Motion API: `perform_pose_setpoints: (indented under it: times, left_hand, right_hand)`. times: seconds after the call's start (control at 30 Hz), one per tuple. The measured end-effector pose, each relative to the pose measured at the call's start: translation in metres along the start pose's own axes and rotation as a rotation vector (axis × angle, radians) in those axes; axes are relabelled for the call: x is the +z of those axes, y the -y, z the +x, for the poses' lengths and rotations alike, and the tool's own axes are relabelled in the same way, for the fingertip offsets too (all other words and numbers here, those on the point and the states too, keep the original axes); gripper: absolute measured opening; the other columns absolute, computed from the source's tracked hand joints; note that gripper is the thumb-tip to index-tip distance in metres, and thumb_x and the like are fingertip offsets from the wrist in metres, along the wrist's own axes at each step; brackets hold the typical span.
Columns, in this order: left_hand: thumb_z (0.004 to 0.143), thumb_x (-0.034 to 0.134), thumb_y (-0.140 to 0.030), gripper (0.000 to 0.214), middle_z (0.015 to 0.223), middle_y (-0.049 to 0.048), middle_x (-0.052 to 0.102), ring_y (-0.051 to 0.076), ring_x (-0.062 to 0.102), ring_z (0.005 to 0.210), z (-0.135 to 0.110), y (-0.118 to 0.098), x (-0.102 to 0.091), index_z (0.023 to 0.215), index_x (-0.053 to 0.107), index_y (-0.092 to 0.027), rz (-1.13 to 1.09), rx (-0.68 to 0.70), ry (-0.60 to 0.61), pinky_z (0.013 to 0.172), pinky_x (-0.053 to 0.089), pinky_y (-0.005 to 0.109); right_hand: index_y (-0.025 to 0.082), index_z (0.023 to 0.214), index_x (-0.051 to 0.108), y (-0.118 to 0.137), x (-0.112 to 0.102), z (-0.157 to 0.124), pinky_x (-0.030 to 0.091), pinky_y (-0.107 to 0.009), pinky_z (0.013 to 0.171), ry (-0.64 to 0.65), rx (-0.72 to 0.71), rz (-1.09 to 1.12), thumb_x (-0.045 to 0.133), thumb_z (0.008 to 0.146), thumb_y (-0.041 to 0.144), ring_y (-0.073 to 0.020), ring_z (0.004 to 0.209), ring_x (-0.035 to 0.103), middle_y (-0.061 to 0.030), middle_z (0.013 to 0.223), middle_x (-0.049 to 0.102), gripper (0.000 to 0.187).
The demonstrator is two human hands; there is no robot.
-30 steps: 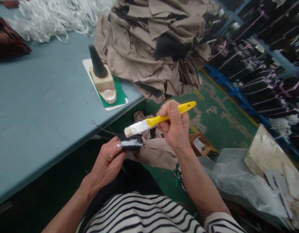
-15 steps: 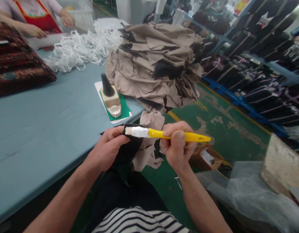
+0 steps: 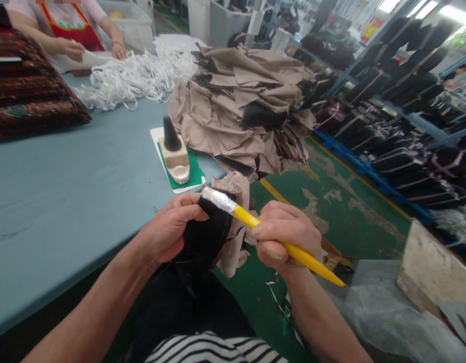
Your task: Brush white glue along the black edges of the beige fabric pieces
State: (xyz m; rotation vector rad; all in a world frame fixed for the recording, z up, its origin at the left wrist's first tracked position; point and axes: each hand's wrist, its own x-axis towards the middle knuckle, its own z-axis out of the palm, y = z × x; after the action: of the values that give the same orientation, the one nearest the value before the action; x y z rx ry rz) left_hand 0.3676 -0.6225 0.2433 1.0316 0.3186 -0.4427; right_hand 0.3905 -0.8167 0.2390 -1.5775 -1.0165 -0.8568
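Observation:
My left hand (image 3: 170, 231) is closed around a black fabric piece (image 3: 210, 237) with a beige cloth part (image 3: 236, 222) hanging from it, held just off the table's near edge. My right hand (image 3: 285, 237) grips a yellow-handled brush (image 3: 278, 242), handle pointing down to the right. Its white, paste-coated bristles (image 3: 213, 196) press on the top edge of the black piece, right beside my left fingers.
A blue-grey table (image 3: 66, 181) carries a cream dispenser with a black cone (image 3: 174, 151) on a green mat, a heap of beige and black fabric pieces (image 3: 244, 106), white strips (image 3: 134, 75) and patterned dark-red cloth (image 3: 32, 101). Another person's hands (image 3: 92, 48) work at the far end. Racks stand right.
The brush swung from level to slanting, its handle dropping to the lower right and bristles staying on the black piece. The camera tilted up, showing more of the far table end.

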Motion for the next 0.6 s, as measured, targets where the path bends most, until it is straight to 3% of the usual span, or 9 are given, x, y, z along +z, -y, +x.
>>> perform_pose_setpoints:
  times: [0.1, 0.37, 0.6]
  left_hand:
    - [0.053, 0.076, -0.013, 0.012, 0.061, 0.0014, 0.072, 0.014, 0.064, 0.053, -0.002, -0.002, 0.002, 0.064, 0.075, -0.015, -0.019, -0.019, -0.004, 0.052, 0.055, 0.02]
    - [0.047, 0.076, -0.013, 0.021, 0.06, 0.0018, 0.072, 0.017, 0.067, 0.053, -0.002, -0.005, 0.011, 0.068, 0.076, -0.015, -0.046, -0.102, -0.032, 0.052, 0.058, 0.023]
    - [0.049, 0.073, -0.01, 0.022, 0.066, 0.0003, 0.072, 0.014, 0.064, 0.054, -0.002, -0.002, 0.006, 0.07, 0.074, -0.017, -0.089, -0.137, -0.01, 0.05, 0.056, 0.021]
  right_hand:
    - [0.02, 0.091, 0.068, -0.001, -0.002, 0.001, 0.049, -0.026, 0.054, 0.081, -0.011, -0.021, 0.06, 0.109, 0.036, -0.0112, 0.053, 0.062, 0.0011, 0.067, 0.07, 0.025]
    - [0.018, 0.096, 0.067, 0.001, -0.014, 0.004, 0.047, -0.026, 0.052, 0.074, -0.079, -0.07, 0.059, 0.109, 0.035, -0.0106, 0.051, 0.059, 0.0015, 0.066, 0.069, 0.022]
    - [0.019, 0.1, 0.063, 0.002, -0.034, 0.016, 0.044, -0.027, 0.055, 0.394, -0.265, -0.223, 0.054, 0.111, 0.033, -0.0118, 0.055, 0.059, 0.0015, 0.066, 0.068, 0.02]
